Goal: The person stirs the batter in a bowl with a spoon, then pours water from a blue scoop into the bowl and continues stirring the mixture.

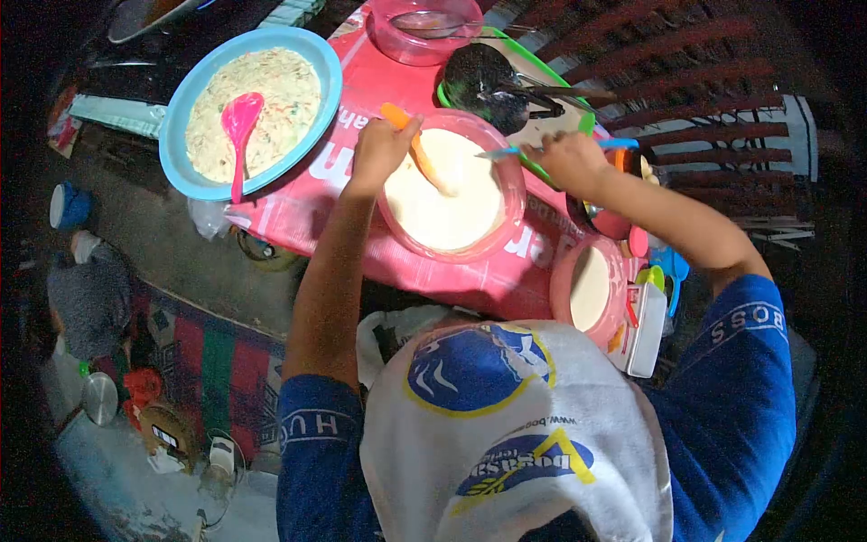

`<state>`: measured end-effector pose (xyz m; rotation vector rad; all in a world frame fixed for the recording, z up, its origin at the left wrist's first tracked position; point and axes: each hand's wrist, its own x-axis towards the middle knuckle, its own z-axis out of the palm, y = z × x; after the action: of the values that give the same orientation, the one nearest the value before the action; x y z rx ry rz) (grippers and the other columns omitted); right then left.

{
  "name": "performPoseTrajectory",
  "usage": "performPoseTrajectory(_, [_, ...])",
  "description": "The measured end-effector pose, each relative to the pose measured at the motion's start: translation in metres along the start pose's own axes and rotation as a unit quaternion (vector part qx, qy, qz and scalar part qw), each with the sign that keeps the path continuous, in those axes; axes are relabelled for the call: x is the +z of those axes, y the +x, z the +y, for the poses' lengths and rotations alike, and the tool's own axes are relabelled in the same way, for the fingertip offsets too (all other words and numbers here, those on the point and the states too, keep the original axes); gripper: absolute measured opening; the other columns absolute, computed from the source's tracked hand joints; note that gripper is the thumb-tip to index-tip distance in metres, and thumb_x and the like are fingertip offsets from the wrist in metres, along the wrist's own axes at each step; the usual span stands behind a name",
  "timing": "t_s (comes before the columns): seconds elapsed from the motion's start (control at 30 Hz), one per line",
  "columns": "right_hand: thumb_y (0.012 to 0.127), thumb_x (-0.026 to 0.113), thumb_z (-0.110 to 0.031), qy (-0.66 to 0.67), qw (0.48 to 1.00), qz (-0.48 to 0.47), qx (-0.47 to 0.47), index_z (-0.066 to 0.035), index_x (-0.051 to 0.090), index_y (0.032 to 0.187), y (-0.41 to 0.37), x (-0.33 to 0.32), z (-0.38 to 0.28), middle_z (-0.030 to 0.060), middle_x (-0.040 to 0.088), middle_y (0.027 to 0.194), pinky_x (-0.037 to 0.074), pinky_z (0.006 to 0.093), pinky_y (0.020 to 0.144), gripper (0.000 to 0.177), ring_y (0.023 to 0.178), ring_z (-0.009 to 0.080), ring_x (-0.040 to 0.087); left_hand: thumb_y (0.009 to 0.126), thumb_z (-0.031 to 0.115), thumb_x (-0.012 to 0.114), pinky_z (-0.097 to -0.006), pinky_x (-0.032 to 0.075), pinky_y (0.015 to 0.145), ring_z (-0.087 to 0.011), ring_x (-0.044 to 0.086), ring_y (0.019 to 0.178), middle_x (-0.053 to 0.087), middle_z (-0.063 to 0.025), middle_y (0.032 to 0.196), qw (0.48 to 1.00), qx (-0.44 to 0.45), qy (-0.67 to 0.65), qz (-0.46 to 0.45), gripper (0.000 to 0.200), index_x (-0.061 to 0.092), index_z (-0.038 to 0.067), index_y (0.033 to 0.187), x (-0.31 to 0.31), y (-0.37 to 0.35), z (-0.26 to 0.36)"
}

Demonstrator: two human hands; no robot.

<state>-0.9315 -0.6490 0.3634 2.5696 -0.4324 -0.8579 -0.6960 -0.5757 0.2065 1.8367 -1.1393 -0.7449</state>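
In the head view, my left hand [383, 152] is closed around an orange spatula [424, 163]. The lower end of the spatula dips into a pale, creamy liquid inside a pink bowl [517, 194]. My right hand [574, 166] grips a blue-handled knife [533, 149], its short silvery tip pointing left over the bowl's right rim. Left of the bowl stands a wide light-blue basin [176, 167] holding a pale mixture with orange and green shreds. A pink ladle [240, 135] rests in that basin, its handle over the near rim.
A green-rimmed tray [578, 117] carries a dark pan [483, 77] and utensils behind the bowl. Another pink bowl [424, 45] sits farther back. At right are a pink tub [564, 280] of pale liquid and a white kitchen scale [646, 339]. A person [90, 289] is at lower left.
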Motion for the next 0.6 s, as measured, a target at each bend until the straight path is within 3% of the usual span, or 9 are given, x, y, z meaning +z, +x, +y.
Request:
performPoseTrajectory(0.03, [0.08, 0.045, -0.018, 0.001, 1.0, -0.002, 0.0, -0.014, 0.051, 0.114, -0.013, 0.002, -0.009, 0.0097, 0.061, 0.081, 0.05, 0.033, 0.057, 0.034, 0.074, 0.023, 0.062, 0.078, 0.045, 0.052, -0.0447, 0.044, 0.065, -0.0397, 0.058, 0.067, 0.057, -0.0245, 0.065, 1.0, -0.028, -0.003, -0.003, 0.049, 0.062, -0.001, 0.067, 0.001, 0.0, 0.001])
performPoseTrajectory(0.1, [0.078, 0.047, -0.016, 0.013, 0.993, -0.111, 0.027, -0.021, 0.044, 0.122, -0.038, 0.002, -0.026, 0.009, 0.058, 0.078, 0.048, 0.0318, 0.05, 0.044, 0.064, 0.0212, 0.06, 0.079, 0.045, 0.051, -0.0445, 0.044, 0.065, -0.0394, 0.058, 0.067, 0.057, -0.0247, 0.065, 1.0, -0.015, 0.007, 0.015, 0.049, 0.063, -0.001, 0.067, 0.003, -0.009, 0.001])
performPoseTrajectory(0.17, [0.078, 0.047, -0.016, 0.014, 0.992, -0.121, 0.017, -0.021, 0.045, 0.121, -0.046, -0.002, -0.033, 0.0083, 0.057, 0.077, 0.048, 0.0318, 0.049, 0.043, 0.062, 0.0211, 0.06, 0.079, 0.045, 0.051, -0.0444, 0.044, 0.064, -0.039, 0.058, 0.066, 0.057, -0.0248, 0.066, 0.999, -0.001, 0.02, 0.034, 0.049, 0.063, -0.001, 0.067, 0.003, -0.022, 0.003])
performPoseTrajectory(0.27, [0.078, 0.047, -0.017, 0.034, 0.99, -0.131, 0.028, -0.018, 0.046, 0.119, -0.023, 0.0, -0.019, 0.0089, 0.058, 0.078, 0.048, 0.0312, 0.05, 0.041, 0.063, 0.0218, 0.06, 0.079, 0.044, 0.052, -0.0428, 0.045, 0.064, -0.0372, 0.058, 0.065, 0.057, -0.0241, 0.065, 0.993, -0.078, 0.044, 0.082, 0.047, 0.064, 0.001, 0.066, 0.011, -0.042, 0.008])
performPoseTrajectory(0.33, [0.082, 0.044, -0.015, -0.017, 0.994, 0.101, 0.024, -0.012, 0.05, 0.114, -0.003, -0.004, -0.004, 0.0088, 0.061, 0.079, 0.049, 0.0337, 0.055, 0.033, 0.07, 0.0241, 0.062, 0.08, 0.041, 0.052, -0.0413, 0.044, 0.06, -0.0351, 0.058, 0.062, 0.057, -0.021, 0.061, 0.981, -0.022, -0.094, 0.167, 0.043, 0.065, 0.003, 0.064, 0.017, -0.05, 0.008])
performPoseTrajectory(0.37, [0.082, 0.044, -0.015, -0.015, 0.995, 0.099, 0.025, -0.012, 0.05, 0.114, 0.001, -0.001, -0.001, 0.0088, 0.061, 0.079, 0.049, 0.0337, 0.055, 0.033, 0.07, 0.0241, 0.062, 0.08, 0.041, 0.052, -0.0413, 0.044, 0.06, -0.0351, 0.058, 0.062, 0.057, -0.021, 0.061, 0.982, -0.023, -0.094, 0.165, 0.043, 0.065, 0.003, 0.064, 0.019, -0.055, 0.007])
performPoseTrajectory(0.43, [0.079, 0.045, -0.016, -0.049, 0.999, -0.014, -0.003, -0.016, 0.041, 0.123, 0.007, 0.004, 0.004, 0.0124, 0.059, 0.085, 0.05, 0.0323, 0.053, 0.044, 0.071, 0.0236, 0.061, 0.081, 0.039, 0.052, -0.0399, 0.044, 0.058, -0.0334, 0.058, 0.059, 0.058, -0.0178, 0.059, 0.976, -0.023, -0.117, 0.184, 0.04, 0.066, 0.004, 0.066, 0.02, -0.056, 0.006])
performPoseTrajectory(0.6, [0.079, 0.045, -0.014, 0.01, 0.989, -0.137, 0.051, -0.015, 0.043, 0.121, -0.025, -0.001, -0.032, 0.0127, 0.06, 0.083, 0.051, 0.0348, 0.056, 0.043, 0.071, 0.025, 0.062, 0.083, 0.035, 0.051, -0.0376, 0.044, 0.058, -0.0312, 0.058, 0.058, 0.059, -0.0157, 0.059, 0.963, -0.064, -0.142, 0.22, 0.037, 0.067, 0.003, 0.071, 0.022, -0.066, 0.0])
